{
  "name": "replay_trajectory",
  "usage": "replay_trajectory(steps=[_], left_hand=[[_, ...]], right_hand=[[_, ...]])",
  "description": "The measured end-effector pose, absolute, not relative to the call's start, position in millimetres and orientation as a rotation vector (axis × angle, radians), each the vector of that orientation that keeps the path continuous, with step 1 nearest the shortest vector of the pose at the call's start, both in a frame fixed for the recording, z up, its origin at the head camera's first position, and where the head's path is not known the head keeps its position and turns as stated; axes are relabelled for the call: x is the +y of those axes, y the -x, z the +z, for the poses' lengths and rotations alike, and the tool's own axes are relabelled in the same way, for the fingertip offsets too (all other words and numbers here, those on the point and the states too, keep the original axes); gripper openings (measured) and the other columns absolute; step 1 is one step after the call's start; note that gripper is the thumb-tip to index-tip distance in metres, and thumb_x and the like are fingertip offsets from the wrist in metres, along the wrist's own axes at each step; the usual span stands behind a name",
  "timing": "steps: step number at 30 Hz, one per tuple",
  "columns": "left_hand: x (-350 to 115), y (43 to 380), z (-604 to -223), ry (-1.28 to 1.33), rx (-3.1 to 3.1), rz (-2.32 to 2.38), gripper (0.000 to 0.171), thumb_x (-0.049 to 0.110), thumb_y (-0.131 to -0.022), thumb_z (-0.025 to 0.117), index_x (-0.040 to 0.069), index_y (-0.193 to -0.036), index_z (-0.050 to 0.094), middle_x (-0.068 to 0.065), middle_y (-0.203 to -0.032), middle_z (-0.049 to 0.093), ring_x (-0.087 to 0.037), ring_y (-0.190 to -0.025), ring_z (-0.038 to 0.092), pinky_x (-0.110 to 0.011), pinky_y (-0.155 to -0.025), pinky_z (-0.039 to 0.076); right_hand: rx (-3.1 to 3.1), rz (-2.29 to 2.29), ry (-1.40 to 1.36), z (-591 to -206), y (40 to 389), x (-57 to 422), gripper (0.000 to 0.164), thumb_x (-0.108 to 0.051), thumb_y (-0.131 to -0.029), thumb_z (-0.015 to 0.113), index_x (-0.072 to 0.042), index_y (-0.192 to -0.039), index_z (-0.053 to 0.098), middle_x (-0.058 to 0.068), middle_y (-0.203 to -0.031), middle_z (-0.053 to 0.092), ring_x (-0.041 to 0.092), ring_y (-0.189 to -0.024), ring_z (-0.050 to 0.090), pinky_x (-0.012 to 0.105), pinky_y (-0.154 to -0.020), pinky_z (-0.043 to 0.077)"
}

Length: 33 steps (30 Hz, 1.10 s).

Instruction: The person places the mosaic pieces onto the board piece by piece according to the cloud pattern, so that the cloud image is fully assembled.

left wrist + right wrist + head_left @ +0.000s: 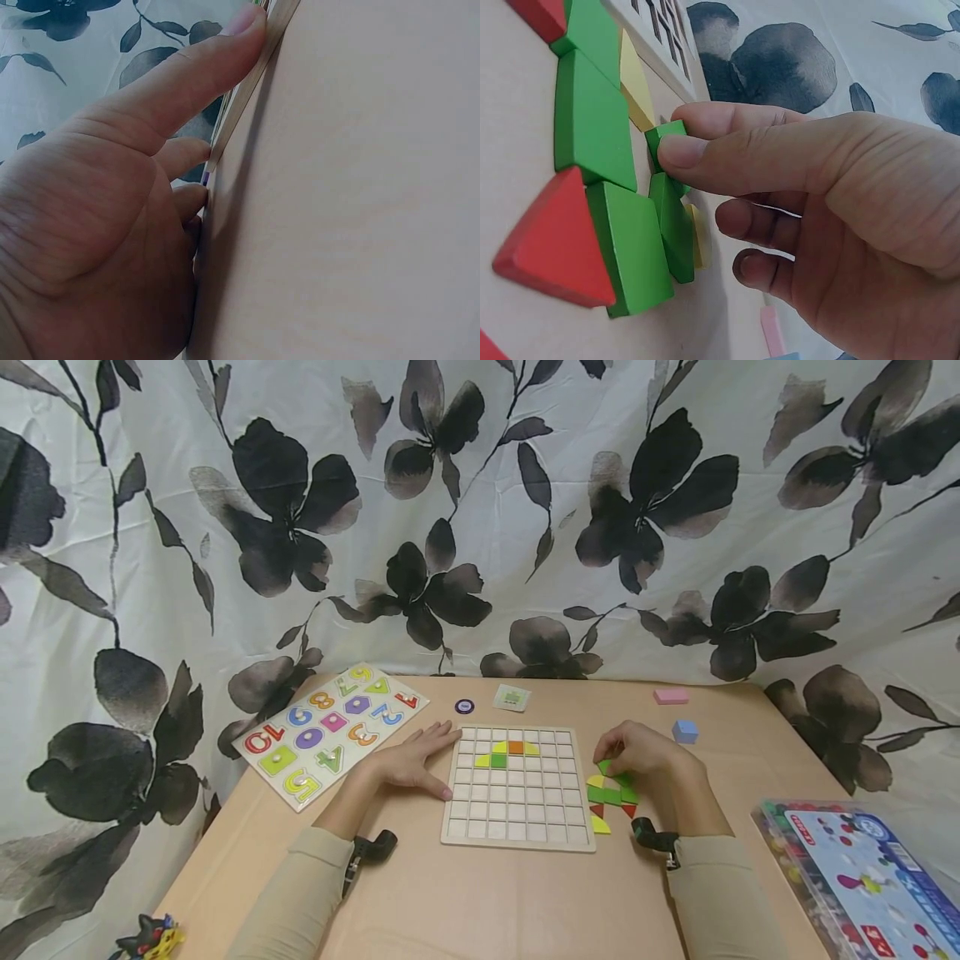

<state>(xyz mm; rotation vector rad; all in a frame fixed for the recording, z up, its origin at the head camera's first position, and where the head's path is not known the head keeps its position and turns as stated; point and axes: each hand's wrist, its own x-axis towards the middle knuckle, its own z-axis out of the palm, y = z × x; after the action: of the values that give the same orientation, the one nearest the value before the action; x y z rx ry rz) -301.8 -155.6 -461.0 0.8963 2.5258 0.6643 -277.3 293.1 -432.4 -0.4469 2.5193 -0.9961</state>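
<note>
A white square grid board [517, 814] lies flat on the table, with several yellow, orange and green pieces [498, 761] in its upper cells. My left hand [405, 764] rests at the board's left side, fingers extended; in the left wrist view the thumb [202, 82] touches the board's edge. To the right of the board, my right hand [648, 756] pinches a small green block [665, 131] between thumb and index finger. Loose green blocks [592, 116], a red triangular block [555, 244] and yellow pieces [634, 82] lie beneath and beside that hand.
A number-and-shape board [311, 743] lies at the left. Behind the grid board are a dark round disc [464, 706] and a pale square card [512, 697]. Pink [671, 696] and blue [685, 732] blocks stand back right; a boxed set [855, 877] sits front right, small figures [150, 939] front left.
</note>
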Motion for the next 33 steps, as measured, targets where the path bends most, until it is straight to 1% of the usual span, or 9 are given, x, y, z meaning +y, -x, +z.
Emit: replay_trajectory(steps=[3, 7, 14, 17, 22, 25, 27, 30, 33], left_hand=[[-155.9, 301.3, -461.0, -0.894, 2.523, 0.669, 0.116, 0.059, -0.078, 0.084, 0.02, -0.168, 0.022, -0.011, -0.177, 0.001, -0.033, -0.164, -0.004, -0.054, -0.133, -0.002], [-155.8, 301.0, -460.8, -0.889, 2.52, 0.672, 0.116, 0.059, -0.078, 0.084, 0.02, -0.168, 0.022, -0.01, -0.177, 0.001, -0.033, -0.164, -0.004, -0.054, -0.133, -0.002], [-155.6, 300.7, -460.3, -0.888, 2.523, 0.677, 0.116, 0.059, -0.077, 0.084, 0.02, -0.168, 0.023, -0.011, -0.177, 0.001, -0.033, -0.164, -0.004, -0.054, -0.133, -0.001], [-155.4, 300.5, -460.2, -0.891, 2.523, 0.676, 0.116, 0.059, -0.078, 0.084, 0.02, -0.168, 0.022, -0.011, -0.177, 0.001, -0.033, -0.164, -0.004, -0.054, -0.133, -0.001], [-155.2, 300.1, -458.5, -0.892, 2.522, 0.681, 0.116, 0.058, -0.078, 0.084, 0.019, -0.168, 0.023, -0.012, -0.177, 0.001, -0.034, -0.163, -0.004, -0.055, -0.133, -0.002], [-155.1, 299.6, -457.2, -0.892, 2.516, 0.69, 0.116, 0.058, -0.078, 0.085, 0.019, -0.168, 0.023, -0.012, -0.177, 0.001, -0.034, -0.163, -0.004, -0.055, -0.132, -0.002], [-155.0, 299.3, -456.8, -0.892, 2.512, 0.693, 0.116, 0.058, -0.078, 0.085, 0.018, -0.168, 0.023, -0.012, -0.177, 0.001, -0.035, -0.163, -0.004, -0.055, -0.132, -0.002], [-155.3, 299.4, -457.2, -0.896, 2.507, 0.696, 0.116, 0.057, -0.078, 0.085, 0.018, -0.168, 0.022, -0.013, -0.177, 0.001, -0.035, -0.163, -0.004, -0.055, -0.132, -0.002], [-156.2, 299.8, -458.8, -0.9, 2.51, 0.685, 0.117, 0.058, -0.078, 0.085, 0.018, -0.168, 0.021, -0.013, -0.176, 0.0, -0.035, -0.163, -0.004, -0.054, -0.132, -0.002]], right_hand=[[2.519, -0.996, 0.461, -431.6, 276.6, 292.1, 0.016, 0.008, -0.087, 0.074, -0.003, -0.098, 0.076, 0.008, -0.086, 0.068, 0.021, -0.081, 0.057, 0.029, -0.072, 0.052], [2.531, -1.007, 0.473, -430.2, 276.4, 291.7, 0.013, 0.007, -0.087, 0.073, -0.002, -0.097, 0.076, 0.007, -0.084, 0.068, 0.021, -0.08, 0.057, 0.03, -0.07, 0.051], [2.549, -1.098, 0.371, -429.2, 276.2, 291.9, 0.013, 0.005, -0.093, 0.067, -0.003, -0.098, 0.076, 0.009, -0.085, 0.067, 0.023, -0.075, 0.058, 0.031, -0.064, 0.051], [2.567, -1.142, 0.331, -429.2, 276.0, 291.8, 0.012, 0.002, -0.095, 0.068, -0.003, -0.103, 0.075, 0.01, -0.09, 0.066, 0.024, -0.08, 0.058, 0.032, -0.068, 0.051], [2.66, -1.2, 0.354, -427.5, 278.6, 289.3, 0.018, -0.004, -0.096, 0.069, -0.004, -0.113, 0.076, 0.01, -0.098, 0.069, 0.026, -0.088, 0.058, 0.033, -0.075, 0.052], [2.717, -1.239, 0.414, -426.5, 280.8, 286.3, 0.022, -0.005, -0.095, 0.071, -0.003, -0.117, 0.076, 0.01, -0.101, 0.071, 0.025, -0.091, 0.058, 0.03, -0.078, 0.052], [2.735, -1.277, 0.444, -426.3, 281.4, 284.0, 0.024, -0.002, -0.095, 0.072, -0.002, -0.118, 0.075, 0.011, -0.102, 0.072, 0.025, -0.092, 0.058, 0.027, -0.079, 0.052], [2.732, -1.337, 0.495, -427.1, 282.5, 280.0, 0.028, 0.001, -0.094, 0.072, 0.0, -0.121, 0.073, 0.013, -0.104, 0.072, 0.025, -0.092, 0.06, 0.022, -0.079, 0.053], [2.725, -1.379, 0.533, -428.0, 283.6, 274.3, 0.029, 0.002, -0.093, 0.071, 0.002, -0.123, 0.072, 0.015, -0.105, 0.072, 0.024, -0.091, 0.062, 0.02, -0.079, 0.054]])
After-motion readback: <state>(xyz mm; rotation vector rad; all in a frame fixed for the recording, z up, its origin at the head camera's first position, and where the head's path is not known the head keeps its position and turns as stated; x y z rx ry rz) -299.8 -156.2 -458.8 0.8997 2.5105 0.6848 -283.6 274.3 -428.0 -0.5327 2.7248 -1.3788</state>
